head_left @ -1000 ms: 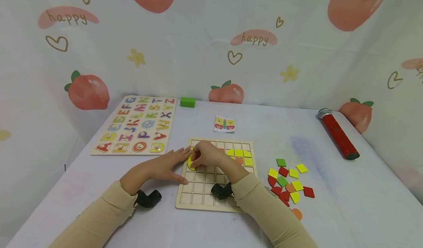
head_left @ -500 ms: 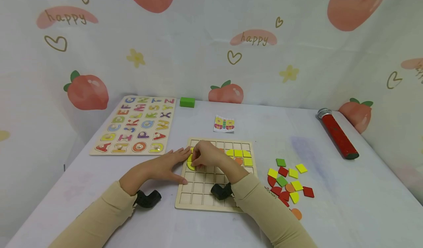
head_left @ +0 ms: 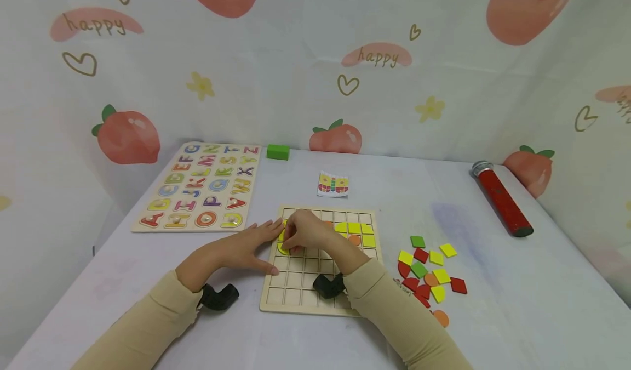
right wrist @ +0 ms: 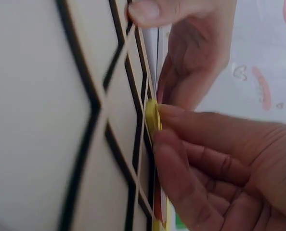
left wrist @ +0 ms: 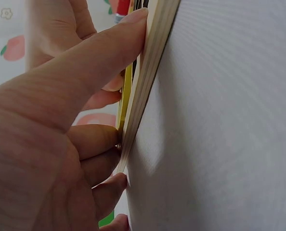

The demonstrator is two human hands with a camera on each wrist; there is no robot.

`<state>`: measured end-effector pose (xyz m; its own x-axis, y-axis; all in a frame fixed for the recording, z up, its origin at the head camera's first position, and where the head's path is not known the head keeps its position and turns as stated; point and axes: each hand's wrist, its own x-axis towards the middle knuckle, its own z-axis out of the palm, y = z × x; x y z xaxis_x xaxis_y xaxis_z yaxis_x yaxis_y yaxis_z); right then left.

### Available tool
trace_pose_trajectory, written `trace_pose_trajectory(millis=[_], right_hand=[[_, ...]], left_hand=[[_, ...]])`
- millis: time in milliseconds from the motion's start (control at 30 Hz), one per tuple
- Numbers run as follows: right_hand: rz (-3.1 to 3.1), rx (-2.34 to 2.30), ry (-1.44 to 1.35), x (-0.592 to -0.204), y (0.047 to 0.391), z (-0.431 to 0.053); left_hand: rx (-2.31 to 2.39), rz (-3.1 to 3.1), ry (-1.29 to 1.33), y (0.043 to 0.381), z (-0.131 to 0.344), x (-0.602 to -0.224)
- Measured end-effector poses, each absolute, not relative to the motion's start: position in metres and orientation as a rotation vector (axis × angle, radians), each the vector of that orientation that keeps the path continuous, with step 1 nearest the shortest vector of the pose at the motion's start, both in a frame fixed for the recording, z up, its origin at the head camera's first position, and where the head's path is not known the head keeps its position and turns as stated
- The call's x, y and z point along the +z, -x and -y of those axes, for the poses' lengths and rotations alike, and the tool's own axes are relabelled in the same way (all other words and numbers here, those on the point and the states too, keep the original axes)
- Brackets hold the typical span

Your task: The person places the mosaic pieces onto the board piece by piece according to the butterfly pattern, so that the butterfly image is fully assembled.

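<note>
We still pinch the yellow piece (right wrist: 151, 115) with our right hand (head_left: 307, 231), spread left hand (head_left: 240, 250) touching the board (head_left: 292, 296): placement seems unfinished.

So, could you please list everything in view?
Grid board: 1, light wood, table centre
Board pieces: several, yellow and orange, upper half, partly hidden
Loose pieces: over ten, red, yellow, green, orange, right of board
Picture card: 1, multicoloured, behind board
Letter board: 1, multicoloured on wood, left rear
Block: 1, green, beside letter board
Microphone: 1, red, right rear
Table: 1, white, beneath
Backdrop: 1, white with peaches, behind
Wrist devices: 2, black, at wrists
Sleeves: 2, beige, on forearms
Left hand: 1, board's left edge
Right hand: 1, pinching yellow piece
</note>
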<state>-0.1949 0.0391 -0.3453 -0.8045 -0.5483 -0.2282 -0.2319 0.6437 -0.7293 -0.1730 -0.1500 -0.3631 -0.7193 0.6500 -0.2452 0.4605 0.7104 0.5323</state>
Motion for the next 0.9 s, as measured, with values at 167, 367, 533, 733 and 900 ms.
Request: trace_pose_trajectory(millis=[167, 367, 533, 733, 900], right_hand=[[-2.486, -0.946, 0.682, -0.346, 0.194, -0.036], [-2.509, -0.928, 0.683, -0.347, 0.193, -0.036], [-2.545, -0.900, 0.695, -0.344, 0.193, -0.041], [-2.516, -0.978, 0.656, -0.331, 0.192, -0.068], [-2.495, -1.081, 0.587, -0.322, 0.185, -0.111]], left_hand=[[0.633, -2.499, -0.862, 0.173, 0.151, -0.363], [0.633, -2.501, -0.867, 0.173, 0.151, -0.363], [0.626, -2.500, -0.854, 0.173, 0.151, -0.363], [0.594, -2.513, -0.832, 0.173, 0.151, -0.363], [0.600, -2.513, -0.818, 0.172, 0.149, -0.363]])
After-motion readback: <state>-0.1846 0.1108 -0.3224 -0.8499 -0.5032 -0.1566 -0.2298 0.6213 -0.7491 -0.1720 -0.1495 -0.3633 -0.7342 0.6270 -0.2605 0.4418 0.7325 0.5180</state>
